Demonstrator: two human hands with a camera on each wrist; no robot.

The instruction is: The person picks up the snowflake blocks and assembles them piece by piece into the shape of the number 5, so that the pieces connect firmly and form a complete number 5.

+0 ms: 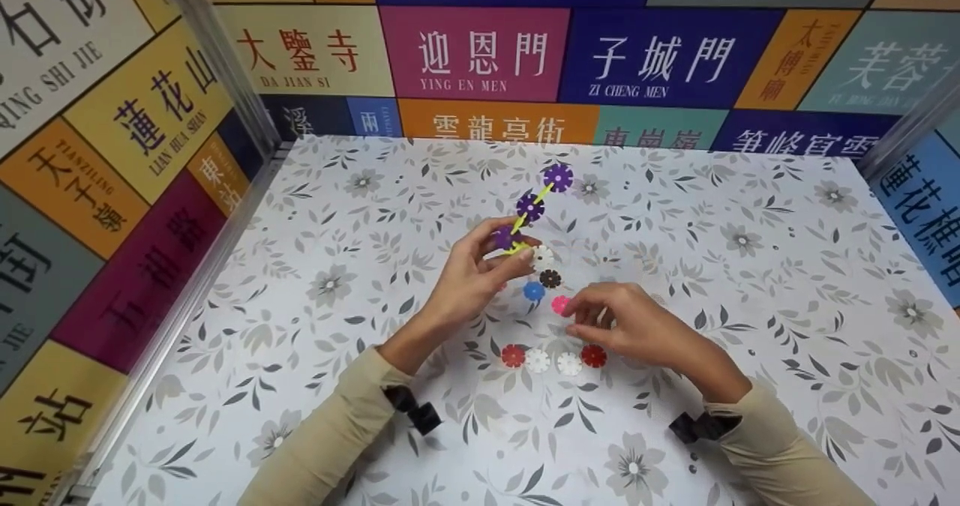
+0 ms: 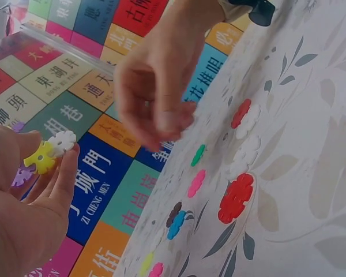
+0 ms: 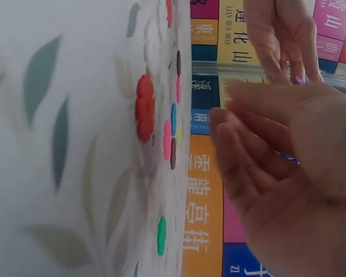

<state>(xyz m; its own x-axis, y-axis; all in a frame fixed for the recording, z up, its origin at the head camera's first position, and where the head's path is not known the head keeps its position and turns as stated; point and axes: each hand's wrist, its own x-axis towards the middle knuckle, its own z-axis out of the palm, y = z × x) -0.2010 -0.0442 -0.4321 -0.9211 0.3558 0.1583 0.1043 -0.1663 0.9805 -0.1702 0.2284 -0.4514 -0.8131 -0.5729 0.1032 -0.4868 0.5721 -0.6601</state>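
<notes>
Holding linked discs (image 1: 530, 208) in left fingers (image 1: 475, 238)

Disc chain (image 1: 530, 208) in left hand (image 1: 472, 272); on table (image 1: 555, 446), loose discs (image 1: 534, 291) behind four-disc row (image 1: 538, 360).

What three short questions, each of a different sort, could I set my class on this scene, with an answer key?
1. Short answer: Which hand holds the chain with purple and yellow pieces?

2. True or false: In the row of two red pieces and two white pieces, the red ones sit at the ends.

3. Fill in the blank: The piece colour that shows in both wrist views but nowhere in the head view is ____.

Key:
1. The left hand.
2. True.
3. Green: see the green piece.
</notes>
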